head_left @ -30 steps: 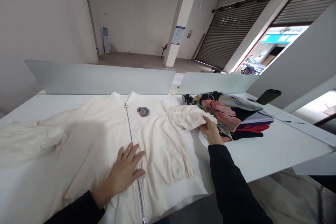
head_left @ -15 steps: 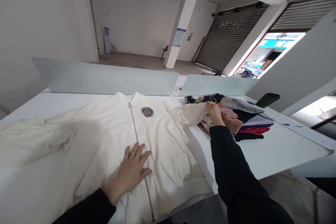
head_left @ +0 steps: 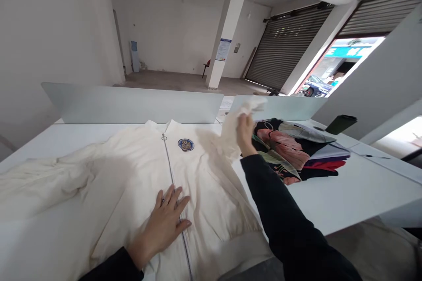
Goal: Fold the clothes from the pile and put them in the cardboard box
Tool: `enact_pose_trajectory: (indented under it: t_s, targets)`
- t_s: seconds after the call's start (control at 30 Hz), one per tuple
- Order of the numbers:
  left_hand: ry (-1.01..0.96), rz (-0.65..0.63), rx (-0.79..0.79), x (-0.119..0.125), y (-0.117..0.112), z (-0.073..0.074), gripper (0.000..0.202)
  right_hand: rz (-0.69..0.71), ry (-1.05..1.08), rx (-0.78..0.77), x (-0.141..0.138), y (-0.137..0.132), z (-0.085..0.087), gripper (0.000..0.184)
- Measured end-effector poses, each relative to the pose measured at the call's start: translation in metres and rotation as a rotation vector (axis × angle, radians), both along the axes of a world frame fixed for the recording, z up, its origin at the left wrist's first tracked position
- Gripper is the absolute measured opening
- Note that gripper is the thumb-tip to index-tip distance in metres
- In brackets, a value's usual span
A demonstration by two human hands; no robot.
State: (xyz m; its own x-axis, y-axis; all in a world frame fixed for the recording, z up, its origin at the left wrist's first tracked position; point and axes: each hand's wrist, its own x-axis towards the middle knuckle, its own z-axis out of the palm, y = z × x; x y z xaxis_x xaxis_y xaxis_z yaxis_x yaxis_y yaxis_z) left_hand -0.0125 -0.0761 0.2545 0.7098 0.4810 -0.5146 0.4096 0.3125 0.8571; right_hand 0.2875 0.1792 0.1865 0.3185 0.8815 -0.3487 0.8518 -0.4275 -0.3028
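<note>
1. Cream zip jacket (head_left: 138, 171) lies front-up, spread on the white table (head_left: 349, 193), w/ collar twd the far edge and hem at the near edge.
2. Raised sleeve (head_left: 231, 136), on the jacket's rt side, is lifted off the table. Its cuff end is bunched above the rt hand (head_left: 245, 134), and the cloth slopes from there down to the shoulder.
3. Rt fingers (head_left: 242, 120) are clenched on the raised sleeve near the cuff, w/ fabric poking out above the grip. This bit is slightly blurred.
4. L hand (head_left: 166, 219) lies flat on the jacket's lower front, palm down. Its fingers (head_left: 176, 197) are spread & relaxed, gripping nothing, and the tips lie across the zipper (head_left: 169, 171). Ring on one finger.
5. Round blue badge (head_left: 186, 144) sits on the chest just rt of the zipper, between the two hands, touching neither.
6. Other sleeve (head_left: 39, 180) lies crumpled on the table far to the l, well apart from both hands.
7. Pile of coloured clothes (head_left: 296, 149) is on the table just rt of the rt hand. Can't tell if it touches the sleeve.
8. Grey divider panel (head_left: 132, 103) stands behind the collar. Dark object (head_left: 341, 124) is beyond the pile.
</note>
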Motion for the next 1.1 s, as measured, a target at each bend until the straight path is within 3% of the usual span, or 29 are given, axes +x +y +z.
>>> enact_pose_trajectory:
  t_s: [0.07,0.13,0.2,0.27,0.4,0.5,0.6,0.67,0.77,0.87,0.97,1.1]
  targets:
    - [0.006,-0.003,0.004,0.000,0.002,0.001,0.052,0.276,0.006,-0.150,-0.034,-0.018,-0.022,0.040]
    - [0.008,-0.010,0.007,-0.001,0.005,0.001,0.052,0.666,0.078,-0.457,-0.065,-0.048,-0.030,0.035]
    - [0.008,-0.029,-0.003,-0.001,0.008,0.002,0.052,0.989,0.137,-0.780,-0.086,-0.079,-0.025,0.031]
    - [0.007,-0.052,-0.023,0.000,0.010,0.004,0.052,1.129,0.148,-0.988,-0.093,-0.100,-0.012,0.039]
    - [0.010,-0.033,-0.069,-0.003,0.009,0.002,0.051,1.068,0.017,-0.997,-0.066,-0.099,0.026,0.065]
    - [0.026,0.088,-0.062,-0.012,0.012,-0.018,0.049,1.010,-0.164,-0.975,-0.029,-0.086,0.051,0.064]
    - [0.084,0.203,-0.034,-0.017,0.033,-0.063,0.051,0.904,-0.330,-0.975,0.003,-0.087,0.065,0.059]
    - [0.171,0.198,-0.109,-0.011,0.055,-0.101,0.053,0.823,-0.383,-0.967,0.016,-0.096,0.069,0.056]
    - [0.394,0.200,-0.332,0.008,0.084,-0.154,0.058,0.764,-0.412,-0.938,0.021,-0.107,0.069,0.053]
    - [0.498,0.214,-0.416,0.030,0.099,-0.187,0.064,0.739,-0.420,-0.896,0.017,-0.106,0.067,0.054]
    - [0.515,0.232,-0.474,0.044,0.106,-0.202,0.061,0.805,-0.309,-0.849,0.018,-0.099,0.062,0.060]
    - [0.478,0.300,-0.481,0.047,0.111,-0.203,0.038,0.878,-0.246,-0.897,0.028,-0.099,0.058,0.061]
